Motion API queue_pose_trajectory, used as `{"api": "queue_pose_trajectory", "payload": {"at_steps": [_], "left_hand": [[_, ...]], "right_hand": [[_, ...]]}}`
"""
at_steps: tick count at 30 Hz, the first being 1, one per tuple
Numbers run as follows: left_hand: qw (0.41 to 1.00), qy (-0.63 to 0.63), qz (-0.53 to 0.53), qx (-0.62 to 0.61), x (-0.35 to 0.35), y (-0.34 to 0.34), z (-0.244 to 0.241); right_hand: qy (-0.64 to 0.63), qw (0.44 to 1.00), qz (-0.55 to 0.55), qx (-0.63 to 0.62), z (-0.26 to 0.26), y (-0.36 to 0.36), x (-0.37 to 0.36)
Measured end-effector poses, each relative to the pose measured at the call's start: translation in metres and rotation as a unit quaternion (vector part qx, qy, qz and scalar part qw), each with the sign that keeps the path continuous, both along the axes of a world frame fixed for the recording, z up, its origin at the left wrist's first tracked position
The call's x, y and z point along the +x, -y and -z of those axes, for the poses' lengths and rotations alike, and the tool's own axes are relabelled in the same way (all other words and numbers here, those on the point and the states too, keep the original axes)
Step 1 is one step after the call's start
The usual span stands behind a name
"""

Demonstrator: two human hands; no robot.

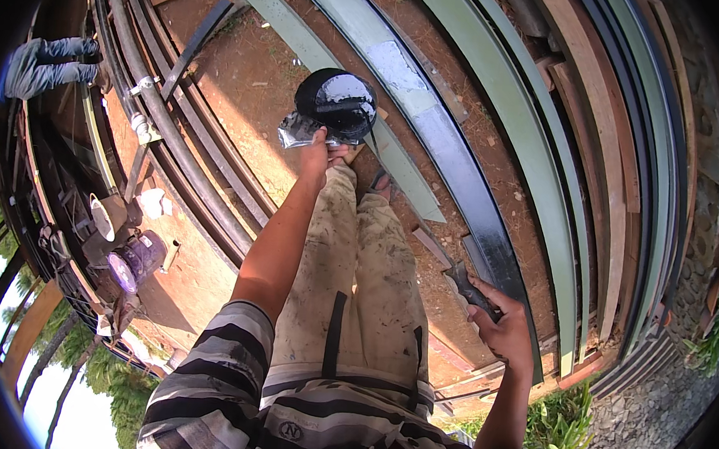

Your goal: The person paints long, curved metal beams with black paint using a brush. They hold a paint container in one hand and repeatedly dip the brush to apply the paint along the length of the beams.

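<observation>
My left hand (322,157) grips the near edge of a round container of glossy black paint (337,101). Crumpled shiny plastic sheet (297,131) hangs at its rim beside my fingers. In my right hand (502,328) is a dark, paint-coated paintbrush (475,293), its tip pointing up and left. Close by the brush runs a long metal beam (457,162); its near stretch is glossy black, while farther up it is pale grey-green. The brush looks apart from the beam's surface, though contact cannot be settled.
Green-coated beams (527,148) and wooden boards (592,115) lie to the right. A loose green strip (395,158) lies near my feet. Dark pipes (155,110) run along the left, by a purple bucket (138,259). Another person's legs (64,60) show at far left.
</observation>
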State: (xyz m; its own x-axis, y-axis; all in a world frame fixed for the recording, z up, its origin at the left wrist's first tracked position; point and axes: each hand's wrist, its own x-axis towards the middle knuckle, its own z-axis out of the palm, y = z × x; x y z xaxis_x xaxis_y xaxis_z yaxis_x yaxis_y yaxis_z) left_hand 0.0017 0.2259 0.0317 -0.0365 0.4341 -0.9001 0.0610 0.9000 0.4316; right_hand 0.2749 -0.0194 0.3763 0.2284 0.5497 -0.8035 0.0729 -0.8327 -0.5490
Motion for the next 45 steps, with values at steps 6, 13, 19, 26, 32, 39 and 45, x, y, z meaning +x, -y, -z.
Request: {"api": "queue_pose_trajectory", "payload": {"at_steps": [6,13,19,26,32,39,45], "left_hand": [[1.000,0.014,0.005,-0.012,-0.005,-0.002,0.009],[1.000,-0.008,-0.005,0.009,-0.003,-0.001,0.005],[1.000,-0.008,0.004,0.005,0.001,-0.002,-0.003],[0.999,-0.001,0.046,0.008,-0.004,-0.002,-0.004],[0.999,-0.002,0.049,0.001,-0.004,-0.005,-0.009],[0.998,-0.004,0.056,-0.015,-0.003,-0.009,-0.016],[0.998,-0.015,0.064,-0.026,-0.001,-0.012,-0.015]], "right_hand": [[-0.134,0.973,0.186,-0.037,-0.008,0.032,0.032],[-0.095,0.968,0.229,-0.039,0.028,0.012,0.036],[0.075,0.992,0.047,-0.089,0.131,0.006,0.033],[0.282,0.946,-0.159,0.013,0.158,0.040,0.037],[0.302,0.923,-0.229,-0.073,0.152,0.012,0.045],[0.306,0.917,-0.257,0.017,0.186,-0.057,0.056],[0.294,0.912,-0.285,0.012,0.203,-0.135,0.051]]}}
